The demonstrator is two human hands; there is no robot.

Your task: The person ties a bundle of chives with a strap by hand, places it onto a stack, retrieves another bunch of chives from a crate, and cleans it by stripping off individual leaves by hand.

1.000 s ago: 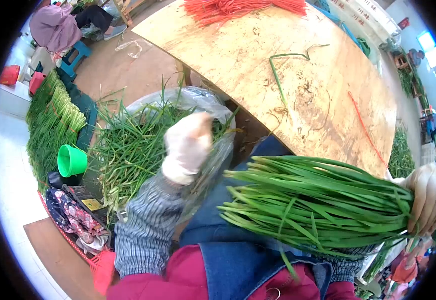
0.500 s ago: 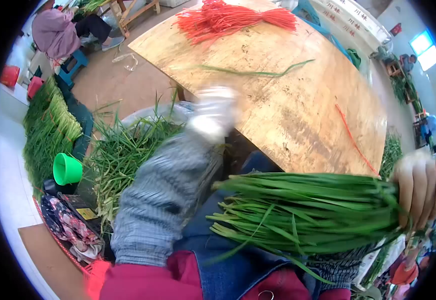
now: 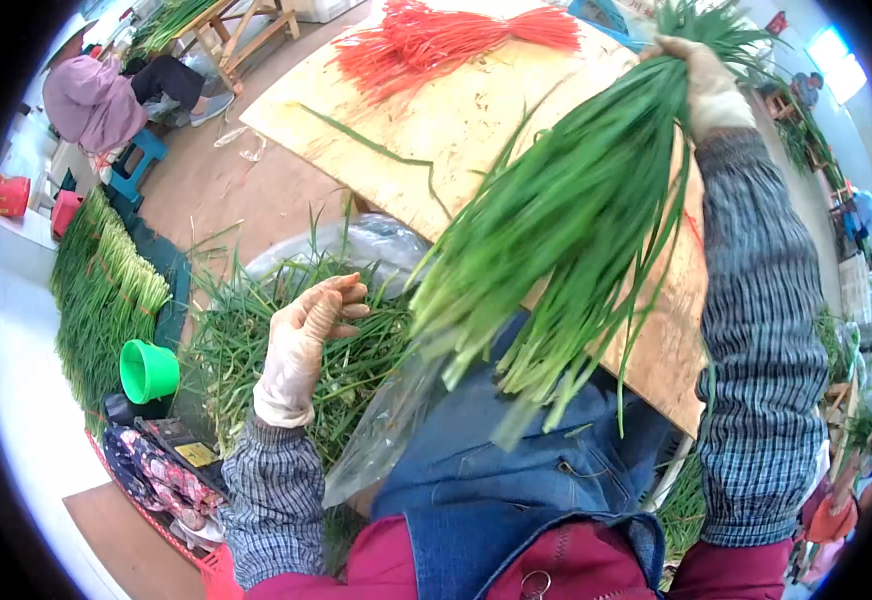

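Note:
My right hand (image 3: 706, 85), in a thin pale glove, is raised over the far right of the table. It is closed around a bunch of garlic chives (image 3: 566, 210) near the leafy end. The pale stem ends hang down and fan out toward my lap, some of them blurred. My left hand (image 3: 306, 345), also gloved, is held above the pile of loose green leaves (image 3: 246, 350) at my left. Its fingers are loosely bent and slightly apart, with nothing seen in them. A single long leaf (image 3: 356, 142) lies on the wooden table (image 3: 301, 85).
Red ties (image 3: 446, 40) lie heaped at the table's far side. A clear plastic bag (image 3: 381, 425) hangs beside my left knee. Further left are a green bucket (image 3: 149, 371) and rows of bundled chives (image 3: 106, 290). A person (image 3: 96, 100) sits by a blue stool (image 3: 138, 165).
My right hand has lifted the chives from in front of my body, up and away over the table, stems now downward. My left hand has drawn back from the table edge to the leaf pile.

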